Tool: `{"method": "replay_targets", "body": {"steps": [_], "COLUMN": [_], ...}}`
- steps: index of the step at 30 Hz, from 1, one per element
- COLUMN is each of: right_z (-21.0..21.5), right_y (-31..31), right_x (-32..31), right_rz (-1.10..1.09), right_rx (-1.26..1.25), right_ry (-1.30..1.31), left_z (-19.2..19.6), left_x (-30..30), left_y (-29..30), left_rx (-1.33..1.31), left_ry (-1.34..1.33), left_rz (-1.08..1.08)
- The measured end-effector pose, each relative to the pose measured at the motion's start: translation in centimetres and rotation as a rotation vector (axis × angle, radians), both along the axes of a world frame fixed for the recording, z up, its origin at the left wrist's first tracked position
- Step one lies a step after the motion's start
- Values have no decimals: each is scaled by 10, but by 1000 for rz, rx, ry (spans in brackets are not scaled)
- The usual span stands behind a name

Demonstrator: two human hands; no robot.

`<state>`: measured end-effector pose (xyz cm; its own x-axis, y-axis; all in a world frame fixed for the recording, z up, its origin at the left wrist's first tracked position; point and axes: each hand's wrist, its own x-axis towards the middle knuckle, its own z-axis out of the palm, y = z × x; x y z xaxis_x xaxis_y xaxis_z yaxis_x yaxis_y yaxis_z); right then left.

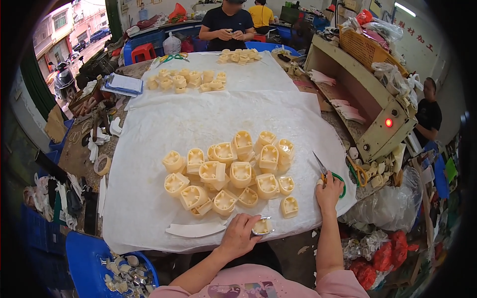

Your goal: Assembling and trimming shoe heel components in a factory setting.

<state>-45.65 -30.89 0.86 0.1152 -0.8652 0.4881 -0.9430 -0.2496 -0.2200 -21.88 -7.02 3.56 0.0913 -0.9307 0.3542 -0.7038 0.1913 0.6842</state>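
At the table's near edge my left hand [240, 235] is closed around a small cream heel-shaped block [262, 226] with a shiny silvery band round its side. My right hand [329, 194] is at the right, with its fingers on the green-handled scissors [340, 185], whose blades point away to the upper left. In front of me lies a heap of cream heel-shaped blocks [240, 174], hollowed on the upward faces, several stacked on others. One single block [289, 206] stands at the heap's near right. A curved white strip [196, 229] lies left of my left hand.
White sheeting [144, 149] covers the table. More cream blocks [184, 79] lie at the far end, where a co-worker [226, 25] sits. A blue tub [84, 258] with silvery pieces stands lower left. A machine with a red light [382, 119] stands right, near orange-handled scissors [358, 174].
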Motion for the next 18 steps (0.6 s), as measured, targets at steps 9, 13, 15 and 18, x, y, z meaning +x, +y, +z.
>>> {"method": "replay_targets", "body": {"steps": [9,13,15,18], "right_z": [3,-2,-2,-5], "right_y": [1,0,-1,-2], "right_x": [5,-3,-6,-3], "right_rz": [41,9,22,36], "right_rx": [2,14,7,-1], "right_ry": [0,3,-3,-4], "left_z": [1,-1,-2,-2], "left_x": [3,0,0,1], "left_y": [2,-1,1,2], "left_rx": [-7,-20,-25,-26], "left_ry": [-5,11,16,12], "left_rz": [29,12,-7,2]}}
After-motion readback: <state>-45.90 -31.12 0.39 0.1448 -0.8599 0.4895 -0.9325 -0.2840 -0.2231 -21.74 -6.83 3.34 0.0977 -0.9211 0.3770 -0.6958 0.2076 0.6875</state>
